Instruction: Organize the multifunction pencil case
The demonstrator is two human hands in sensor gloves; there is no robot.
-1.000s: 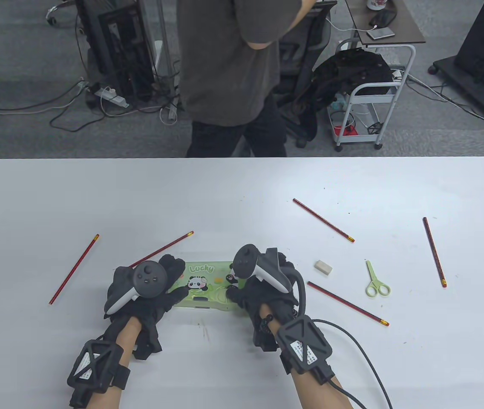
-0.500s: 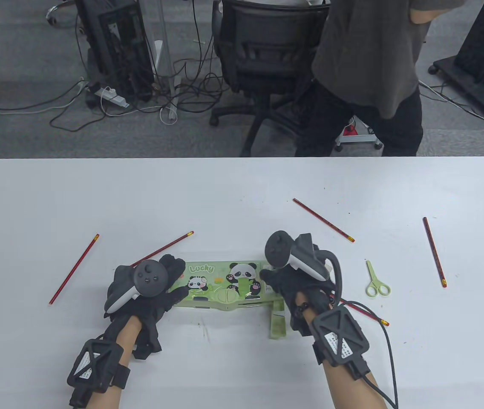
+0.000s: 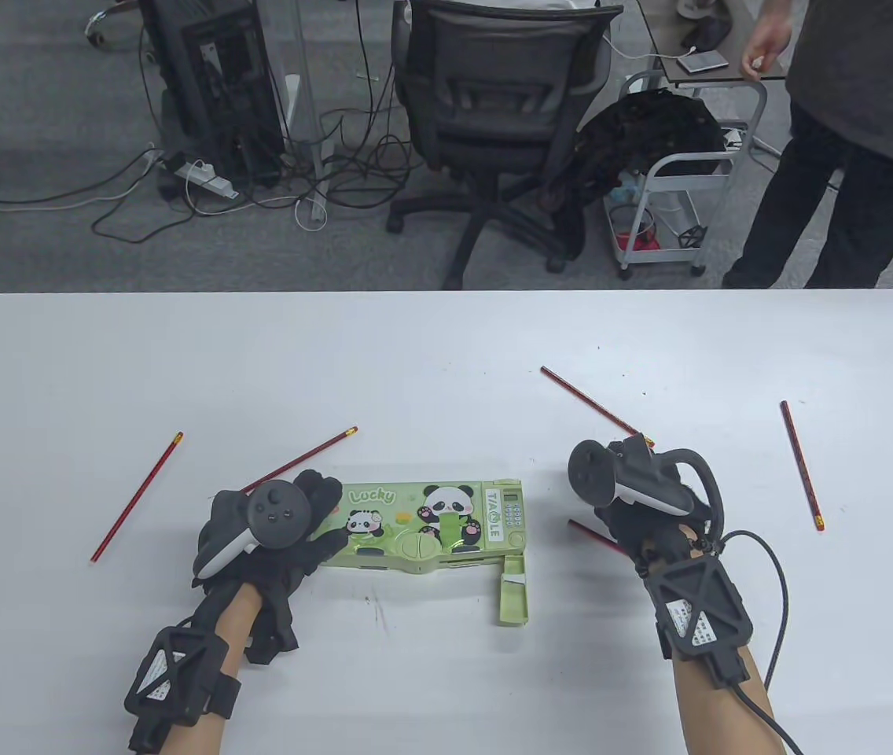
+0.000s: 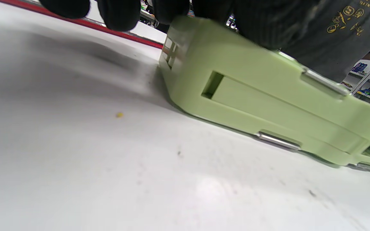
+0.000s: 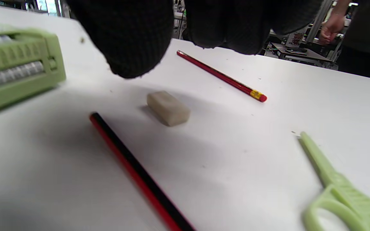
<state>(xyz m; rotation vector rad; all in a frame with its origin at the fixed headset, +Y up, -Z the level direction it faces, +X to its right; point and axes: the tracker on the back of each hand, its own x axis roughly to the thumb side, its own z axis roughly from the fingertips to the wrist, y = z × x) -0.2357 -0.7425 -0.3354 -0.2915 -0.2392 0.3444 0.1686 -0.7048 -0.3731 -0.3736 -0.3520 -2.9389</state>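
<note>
The green panda pencil case (image 3: 431, 523) lies flat at the table's front middle, and a small drawer (image 3: 513, 598) sticks out toward me from its right end. My left hand (image 3: 289, 527) grips the case's left end, its fingers (image 4: 117, 14) curled over the far edge. My right hand (image 3: 627, 503) hovers right of the case and holds nothing, its fingers (image 5: 130, 38) hanging above a white eraser (image 5: 168, 107). Beside the eraser lie a red-black pencil (image 5: 136, 173) and green scissors (image 5: 339, 189). In the table view that hand hides the eraser and scissors.
More red pencils are scattered: one at far left (image 3: 137, 497), one behind my left hand (image 3: 301, 456), one beyond my right hand (image 3: 589, 401), one at far right (image 3: 801, 464). A person (image 3: 847, 157) stands behind the table's right side, near a chair (image 3: 494, 118) and a cart (image 3: 674, 197).
My right hand left the case's right end and moved right over the eraser and scissors. The drawer now sticks out from the case. The person behind walked to the right.
</note>
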